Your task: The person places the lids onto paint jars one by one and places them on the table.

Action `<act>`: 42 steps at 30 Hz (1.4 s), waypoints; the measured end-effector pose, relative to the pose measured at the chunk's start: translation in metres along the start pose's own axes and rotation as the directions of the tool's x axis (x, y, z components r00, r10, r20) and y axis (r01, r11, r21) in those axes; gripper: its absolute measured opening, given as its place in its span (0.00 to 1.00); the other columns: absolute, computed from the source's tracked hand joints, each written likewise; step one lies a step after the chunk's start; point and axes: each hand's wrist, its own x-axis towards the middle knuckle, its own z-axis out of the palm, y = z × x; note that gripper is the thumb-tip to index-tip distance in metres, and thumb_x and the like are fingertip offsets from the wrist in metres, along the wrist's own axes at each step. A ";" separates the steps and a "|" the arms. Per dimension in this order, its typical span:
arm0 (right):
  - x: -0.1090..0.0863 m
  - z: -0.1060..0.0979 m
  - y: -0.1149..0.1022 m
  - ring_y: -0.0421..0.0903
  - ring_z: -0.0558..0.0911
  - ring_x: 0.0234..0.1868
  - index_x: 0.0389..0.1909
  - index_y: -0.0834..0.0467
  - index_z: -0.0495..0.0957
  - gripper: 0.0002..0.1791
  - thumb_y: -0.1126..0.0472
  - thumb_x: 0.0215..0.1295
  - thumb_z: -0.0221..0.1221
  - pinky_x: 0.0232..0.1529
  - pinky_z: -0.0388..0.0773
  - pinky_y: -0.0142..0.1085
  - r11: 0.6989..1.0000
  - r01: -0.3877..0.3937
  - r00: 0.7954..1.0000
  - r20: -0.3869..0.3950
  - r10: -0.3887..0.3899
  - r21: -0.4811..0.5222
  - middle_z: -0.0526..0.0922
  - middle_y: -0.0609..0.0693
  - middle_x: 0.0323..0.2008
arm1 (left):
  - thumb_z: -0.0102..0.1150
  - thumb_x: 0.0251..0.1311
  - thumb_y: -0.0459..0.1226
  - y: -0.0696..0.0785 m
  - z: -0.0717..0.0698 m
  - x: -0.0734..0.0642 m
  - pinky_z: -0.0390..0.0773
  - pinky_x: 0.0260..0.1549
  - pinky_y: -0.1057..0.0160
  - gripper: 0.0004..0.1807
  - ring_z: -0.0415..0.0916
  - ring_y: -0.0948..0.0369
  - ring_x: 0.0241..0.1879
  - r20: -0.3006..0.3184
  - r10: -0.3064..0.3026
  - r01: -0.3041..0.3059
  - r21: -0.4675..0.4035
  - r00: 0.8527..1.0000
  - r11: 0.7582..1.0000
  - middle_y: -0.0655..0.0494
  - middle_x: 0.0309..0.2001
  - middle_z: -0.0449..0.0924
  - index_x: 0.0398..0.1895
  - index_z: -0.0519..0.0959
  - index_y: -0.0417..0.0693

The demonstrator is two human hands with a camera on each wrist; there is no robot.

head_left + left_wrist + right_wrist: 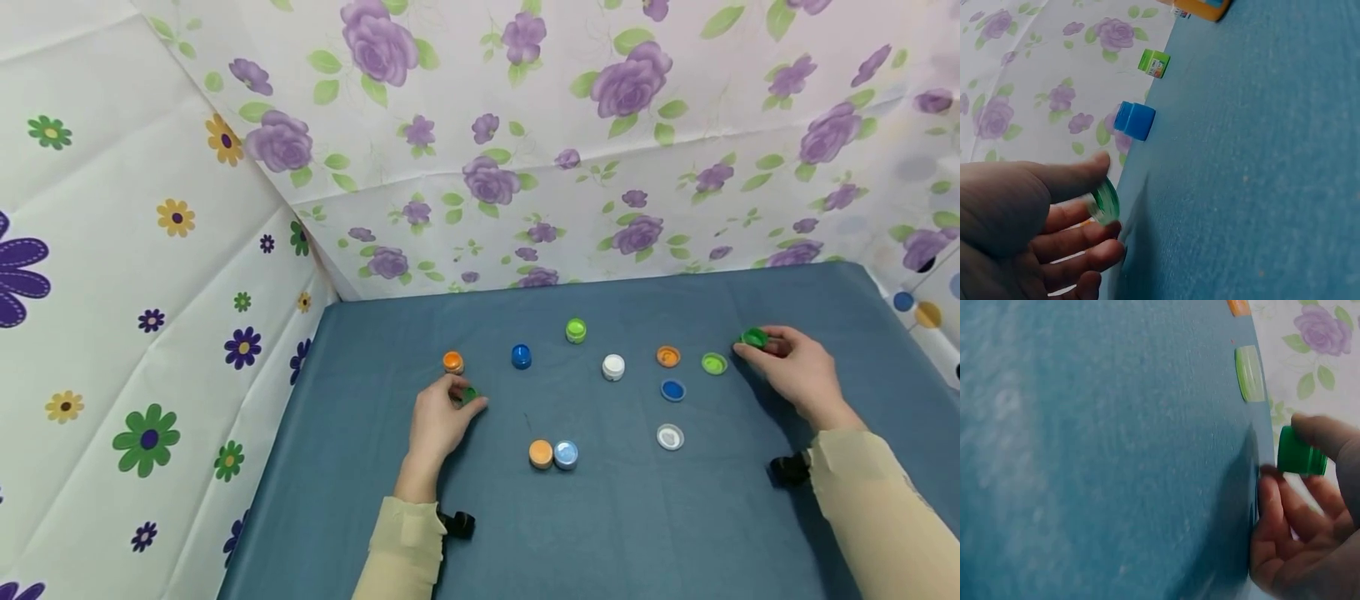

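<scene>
My left hand (438, 423) pinches a green jar lid (1106, 201) between thumb and fingers, close in front of an orange paint jar (453, 362). On the far right, my right hand (797, 375) holds a small green paint jar (1301, 451) between thumb and fingertips, just over the cloth. Nearest to that hand lies a light green lid (714, 363). A blue jar (521, 357), a light green jar (576, 331) and a white jar (613, 367) stand between the hands.
An orange lid (668, 357), a blue lid (673, 390) and a white lid (670, 437) lie right of the middle. Toward the front, a yellow-orange jar (541, 454) and a light blue jar (566, 455) stand side by side. Flowered sheets (450, 250) bound the blue cloth (600, 533) behind and at left.
</scene>
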 end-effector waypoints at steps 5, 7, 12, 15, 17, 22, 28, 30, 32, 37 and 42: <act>-0.005 0.003 0.000 0.62 0.78 0.52 0.75 0.65 0.68 0.45 0.33 0.75 0.59 0.35 0.78 0.39 0.994 0.110 0.994 -0.007 -0.110 -0.013 0.77 0.70 0.60 | 0.81 0.61 0.45 -0.005 -0.004 -0.004 0.83 0.34 0.56 0.19 0.80 0.61 0.32 -0.031 0.004 -0.008 -0.116 1.000 0.993 0.53 0.41 0.86 0.50 0.86 0.47; -0.010 0.005 -0.002 0.60 0.78 0.52 0.74 0.63 0.70 0.42 0.34 0.76 0.60 0.32 0.78 0.36 0.988 0.151 0.988 -0.030 -0.151 -0.012 0.79 0.68 0.58 | 0.80 0.62 0.44 -0.008 -0.005 -0.005 0.82 0.34 0.57 0.20 0.81 0.61 0.33 -0.033 0.013 -0.019 -0.192 0.999 0.981 0.53 0.42 0.86 0.53 0.87 0.46; -0.035 0.013 -0.018 0.46 0.76 0.51 0.74 0.58 0.72 0.37 0.38 0.76 0.63 0.32 0.75 0.28 0.975 0.220 0.973 -0.078 -0.217 0.037 0.80 0.61 0.57 | 0.79 0.63 0.37 -0.009 -0.010 -0.006 0.80 0.33 0.63 0.23 0.82 0.57 0.38 -0.027 0.018 -0.028 -0.437 0.999 0.899 0.50 0.47 0.86 0.61 0.86 0.43; -0.054 0.020 -0.031 0.36 0.75 0.50 0.73 0.57 0.74 0.33 0.41 0.77 0.64 0.38 0.75 0.24 0.956 0.283 0.957 -0.088 -0.276 0.078 0.80 0.57 0.56 | 0.79 0.61 0.32 -0.006 -0.015 -0.007 0.80 0.34 0.65 0.22 0.83 0.55 0.40 -0.029 0.018 -0.031 -0.554 0.999 0.832 0.47 0.47 0.86 0.59 0.87 0.42; -0.067 0.025 -0.041 0.33 0.76 0.48 0.72 0.56 0.76 0.30 0.45 0.77 0.65 0.41 0.74 0.22 0.939 0.329 0.943 -0.092 -0.320 0.101 0.81 0.56 0.55 | 0.79 0.59 0.29 -0.004 -0.016 -0.008 0.81 0.36 0.66 0.23 0.83 0.55 0.41 -0.032 0.021 -0.037 -0.601 0.999 0.799 0.45 0.46 0.86 0.58 0.86 0.39; -0.092 0.036 -0.062 0.31 0.77 0.46 0.71 0.53 0.78 0.27 0.49 0.76 0.67 0.41 0.74 0.20 0.902 0.418 0.908 -0.089 -0.410 0.104 0.83 0.52 0.51 | 0.78 0.57 0.24 0.001 -0.019 -0.009 0.85 0.43 0.65 0.25 0.84 0.58 0.43 -0.025 0.036 -0.043 -0.680 0.999 0.732 0.42 0.47 0.86 0.58 0.83 0.34; -0.113 0.048 -0.079 0.39 0.80 0.44 0.66 0.54 0.81 0.25 0.55 0.71 0.73 0.41 0.76 0.23 0.873 0.481 0.875 -0.104 -0.473 0.082 0.84 0.51 0.46 | 0.76 0.59 0.23 0.008 -0.022 -0.011 0.86 0.48 0.63 0.25 0.87 0.59 0.47 -0.018 0.076 -0.066 -0.719 0.997 0.691 0.42 0.51 0.88 0.60 0.85 0.38; -0.118 0.052 -0.084 0.38 0.80 0.44 0.63 0.55 0.82 0.24 0.57 0.70 0.74 0.41 0.78 0.26 0.862 0.501 0.864 -0.107 -0.492 0.079 0.84 0.50 0.45 | 0.75 0.61 0.24 0.011 -0.022 -0.013 0.86 0.48 0.63 0.23 0.87 0.58 0.48 -0.018 0.097 -0.080 -0.718 0.995 0.691 0.42 0.53 0.88 0.61 0.85 0.37; -0.123 0.057 -0.088 0.35 0.79 0.45 0.63 0.55 0.83 0.24 0.59 0.68 0.75 0.41 0.79 0.26 0.845 0.527 0.849 -0.108 -0.518 0.089 0.84 0.49 0.45 | 0.73 0.65 0.26 0.015 -0.021 -0.014 0.86 0.49 0.63 0.21 0.87 0.56 0.50 -0.019 0.115 -0.095 -0.712 0.993 0.695 0.44 0.54 0.88 0.61 0.85 0.38; -0.130 0.071 -0.093 0.33 0.78 0.46 0.64 0.53 0.84 0.25 0.65 0.67 0.75 0.41 0.80 0.26 0.789 0.601 0.799 -0.110 -0.591 0.125 0.85 0.45 0.48 | 0.69 0.71 0.30 0.024 -0.017 -0.020 0.85 0.52 0.64 0.20 0.86 0.52 0.54 -0.018 0.149 -0.119 -0.699 0.989 0.705 0.47 0.59 0.87 0.64 0.83 0.41; -0.135 0.079 -0.097 0.34 0.80 0.48 0.62 0.51 0.85 0.24 0.65 0.66 0.75 0.42 0.81 0.28 0.763 0.633 0.774 -0.107 -0.624 0.131 0.86 0.44 0.52 | 0.65 0.75 0.32 0.035 -0.014 -0.024 0.83 0.55 0.64 0.23 0.84 0.54 0.58 0.002 0.218 -0.156 -0.694 0.976 0.703 0.45 0.64 0.83 0.71 0.78 0.42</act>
